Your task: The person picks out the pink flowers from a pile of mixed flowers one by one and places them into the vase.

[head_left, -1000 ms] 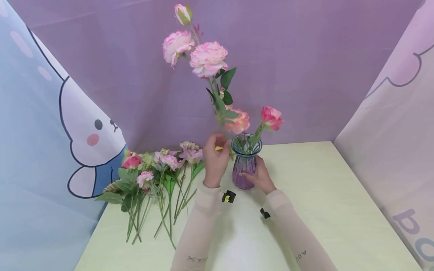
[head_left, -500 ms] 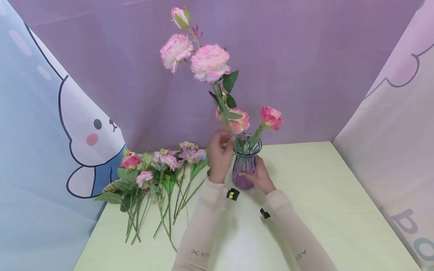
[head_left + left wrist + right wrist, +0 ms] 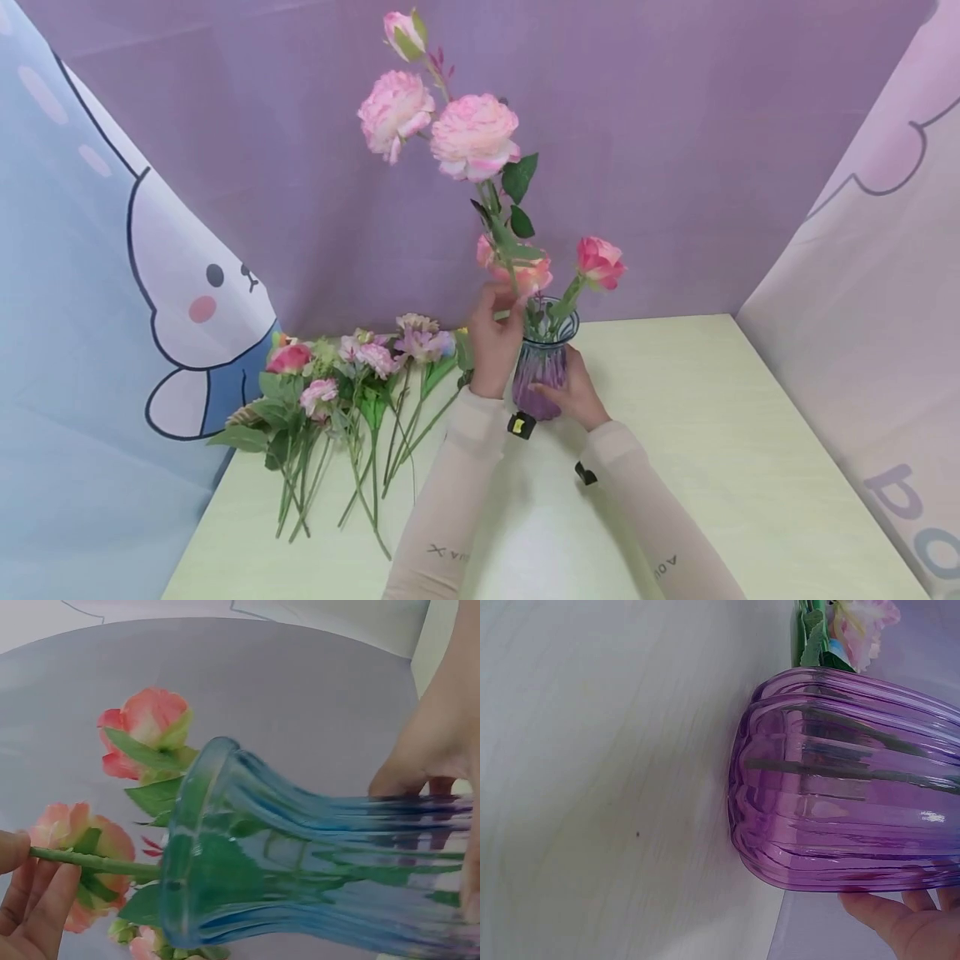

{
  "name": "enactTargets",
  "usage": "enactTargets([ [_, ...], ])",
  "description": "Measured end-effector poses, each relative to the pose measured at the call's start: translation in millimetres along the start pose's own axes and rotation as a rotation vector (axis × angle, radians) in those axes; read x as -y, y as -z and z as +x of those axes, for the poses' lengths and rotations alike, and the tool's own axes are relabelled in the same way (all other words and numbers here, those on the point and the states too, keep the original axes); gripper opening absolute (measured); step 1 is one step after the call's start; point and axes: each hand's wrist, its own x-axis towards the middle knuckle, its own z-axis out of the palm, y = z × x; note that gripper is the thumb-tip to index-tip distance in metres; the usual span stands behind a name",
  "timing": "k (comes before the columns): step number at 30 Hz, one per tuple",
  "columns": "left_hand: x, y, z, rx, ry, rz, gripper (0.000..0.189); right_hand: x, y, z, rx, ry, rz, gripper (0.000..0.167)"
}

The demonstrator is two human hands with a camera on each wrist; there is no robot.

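Head view: pale table (image 3: 750,467) spans lower half. Loose flowers (image 3: 373,407) lie at 9 o'clock of vase (image 3: 540,371). Tall pale-pink spray (image 3: 474,137) leans, blooms toward 11 o'clock. Vase upright near table's 12 o'clock edge, purple to blue. Left hand (image 3: 495,340), at vase's 10 o'clock, pinches spray's stem (image 3: 97,862); can't tell if lower end is inside. Right hand (image 3: 581,392) grips vase at 4. In vase: coral blooms (image 3: 536,275) at 12, pink-red rose (image 3: 600,262) at 1.

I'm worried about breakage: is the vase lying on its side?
No, in the head view the vase stands upright, the right hand holding its side.
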Motion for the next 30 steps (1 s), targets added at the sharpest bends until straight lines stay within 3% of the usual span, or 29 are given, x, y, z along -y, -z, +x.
enactTargets([
  [9, 41.3, -16.3, -8.2, 0.001, 0.006, 0.039, 0.009, -1.9, -0.6, 0.8, -0.007, 0.028, -0.027, 0.095],
  [15, 46.9, -18.1, -10.6, 0.007, -0.018, 0.084, 0.010, -1.4, -0.3, 1.4, -0.004, 0.006, -0.037, 0.095],
  [30, 50.3, -18.4, -17.5, -0.005, 0.023, 0.210, 0.008, -1.4, -0.8, 1.9, 0.000, 0.019, -0.041, 0.095],
])
